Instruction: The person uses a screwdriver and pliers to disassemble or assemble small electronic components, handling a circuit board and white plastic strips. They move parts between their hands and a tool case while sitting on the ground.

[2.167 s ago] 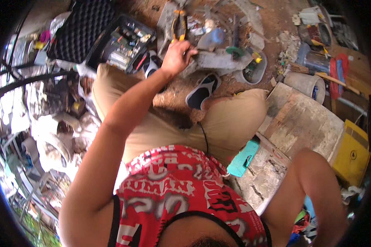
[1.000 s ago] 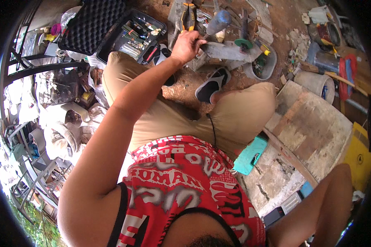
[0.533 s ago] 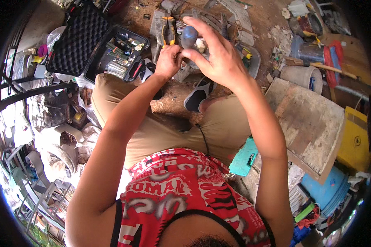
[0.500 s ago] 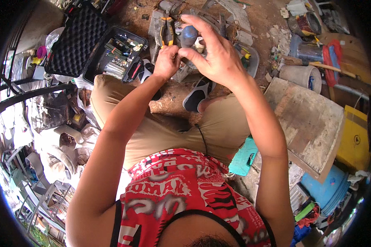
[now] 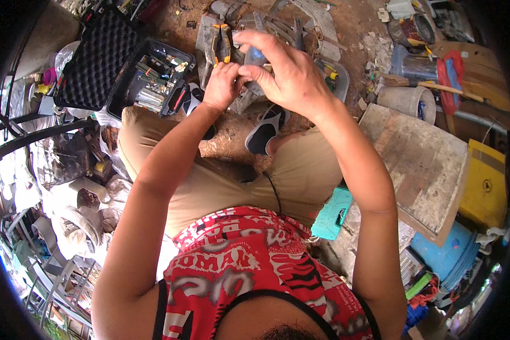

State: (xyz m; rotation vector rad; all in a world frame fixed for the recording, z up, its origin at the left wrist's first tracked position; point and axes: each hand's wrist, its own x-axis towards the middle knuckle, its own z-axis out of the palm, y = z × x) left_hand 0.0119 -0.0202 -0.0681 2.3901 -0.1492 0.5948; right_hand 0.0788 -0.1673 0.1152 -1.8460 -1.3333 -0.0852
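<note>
In the head view, the grip of the right hand (image 5: 300,85) is spread into a wide curve, thumb and forefinger well apart, with a rounded blue object (image 5: 255,56) showing in the gap between them; whether the skin touches it I cannot tell. The left hand (image 5: 221,88) has its fingers curled in close to the tip of the right thumb, and what, if anything, they pinch is hidden. A pair of pliers with yellow-and-black handles (image 5: 228,45) lies just beyond the left hand, its handles spread and their ends near the knuckles; contact is unclear. To the left sits a black case (image 5: 99,62), its foam-lined lid folded back and small parts lying in its tray. A grey tub (image 5: 343,85) stands partly behind the right wrist. Below the hands, a dark shoe (image 5: 260,136) with pale trim rests on the brown ground between the tan trouser legs (image 5: 209,192). Further right are a worn flat board (image 5: 419,170), a whitish bucket (image 5: 402,102) and a turquoise case (image 5: 331,215).
</note>
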